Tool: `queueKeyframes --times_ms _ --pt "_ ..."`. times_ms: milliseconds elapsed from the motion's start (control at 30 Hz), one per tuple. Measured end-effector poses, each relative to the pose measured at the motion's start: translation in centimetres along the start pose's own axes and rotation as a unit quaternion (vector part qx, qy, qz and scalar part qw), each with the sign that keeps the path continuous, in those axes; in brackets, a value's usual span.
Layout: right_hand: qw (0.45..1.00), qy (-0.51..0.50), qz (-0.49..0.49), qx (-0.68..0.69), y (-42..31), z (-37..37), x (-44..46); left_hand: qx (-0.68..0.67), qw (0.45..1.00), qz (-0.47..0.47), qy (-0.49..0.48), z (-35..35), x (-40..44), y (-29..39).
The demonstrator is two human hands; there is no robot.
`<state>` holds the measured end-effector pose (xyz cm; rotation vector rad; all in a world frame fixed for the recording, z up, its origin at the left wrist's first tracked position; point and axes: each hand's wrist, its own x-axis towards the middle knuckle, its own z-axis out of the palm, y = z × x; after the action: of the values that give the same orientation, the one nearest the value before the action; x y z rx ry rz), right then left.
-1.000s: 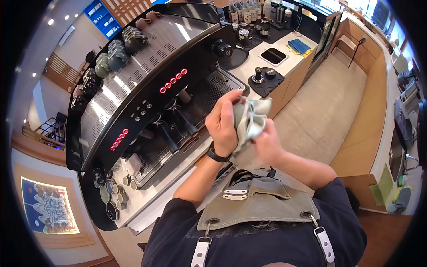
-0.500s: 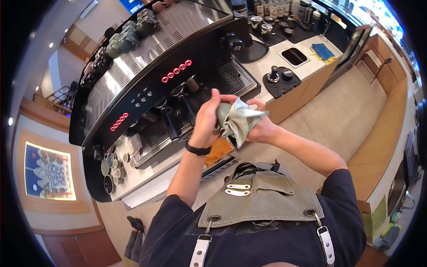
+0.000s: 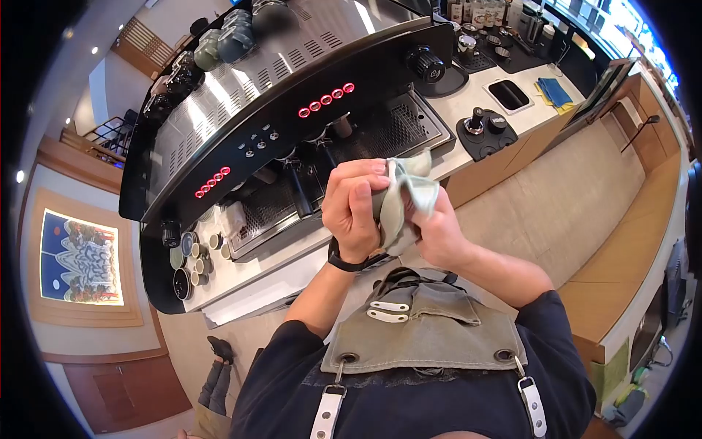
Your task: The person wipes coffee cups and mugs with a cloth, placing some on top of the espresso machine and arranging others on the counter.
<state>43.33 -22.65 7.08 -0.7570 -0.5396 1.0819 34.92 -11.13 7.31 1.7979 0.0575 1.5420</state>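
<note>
In front of the apron bib, my left hand (image 3: 354,208) is closed round a grey-green cup (image 3: 379,205), most of which is hidden by the fingers and a cloth. The pale green cloth (image 3: 406,197) is bunched over the cup and hangs down between both hands. My right hand (image 3: 439,233) grips the cloth from the right side, its fingers partly hidden behind the folds. Beyond the hands stands the espresso machine (image 3: 292,117), with portafilters below its red-lit buttons.
Small cups (image 3: 199,265) stand on the counter left of the machine. On the right counter are a tamper (image 3: 474,123) on a black mat, a recessed bin (image 3: 510,96) and a blue cloth (image 3: 555,92). Another person's legs (image 3: 216,377) show at lower left.
The view has shifted, and the machine sits differently in the frame. The cloth and my right hand have shifted around the cup; my left hand still holds it.
</note>
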Motion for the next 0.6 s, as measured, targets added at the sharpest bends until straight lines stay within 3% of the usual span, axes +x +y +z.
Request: queueKeyframes --times_ms 33,133,167,200,267,300,367,400,433,533,600 --pt "0.998 0.035 0.028 0.044 -0.7 1.5 0.0 -0.017 1.0 0.014 0.0 -0.1 0.1 0.1" --pt "0.99 0.006 0.079 0.118 -0.4 0.2 0.4 -0.029 0.998 0.041 -0.034 -1.0 0.6 0.0" --pt "0.98 0.074 0.086 0.164 0.4 0.3 0.8 -0.067 0.997 0.029 -0.032 -0.8 0.5 -0.2" --pt "0.973 0.121 0.058 0.186 0.4 0.6 0.7 -0.199 0.976 -0.087 0.012 -0.9 0.8 0.0" --pt "0.951 0.212 0.0 0.225 0.3 1.4 0.6 -0.439 0.84 -0.305 0.097 -1.4 1.5 0.6" --pt "0.961 0.172 -0.032 0.214 0.8 0.1 0.6 -0.468 0.813 -0.328 0.111 -1.4 1.4 0.6" --pt "0.978 0.116 -0.164 -0.055 4.5 -2.5 0.3 -0.519 0.746 -0.396 0.133 -1.4 1.6 0.8" --pt "0.984 0.094 -0.152 -0.028 5.2 -2.1 -0.1 -0.542 0.708 -0.43 0.141 -1.2 1.7 0.8" --pt "0.988 0.074 -0.139 -0.001 5.8 -1.7 -0.6 -0.508 0.767 -0.379 0.101 -0.9 0.7 -0.1" --pt "0.931 0.076 -0.24 -0.263 5.7 -0.7 -1.5 -0.448 0.832 -0.322 0.05 -0.4 -0.3 -0.8" --pt "0.903 0.074 -0.287 -0.311 4.9 -0.6 -1.6 -0.387 0.873 -0.298 -0.017 -0.7 -1.4 -0.8"
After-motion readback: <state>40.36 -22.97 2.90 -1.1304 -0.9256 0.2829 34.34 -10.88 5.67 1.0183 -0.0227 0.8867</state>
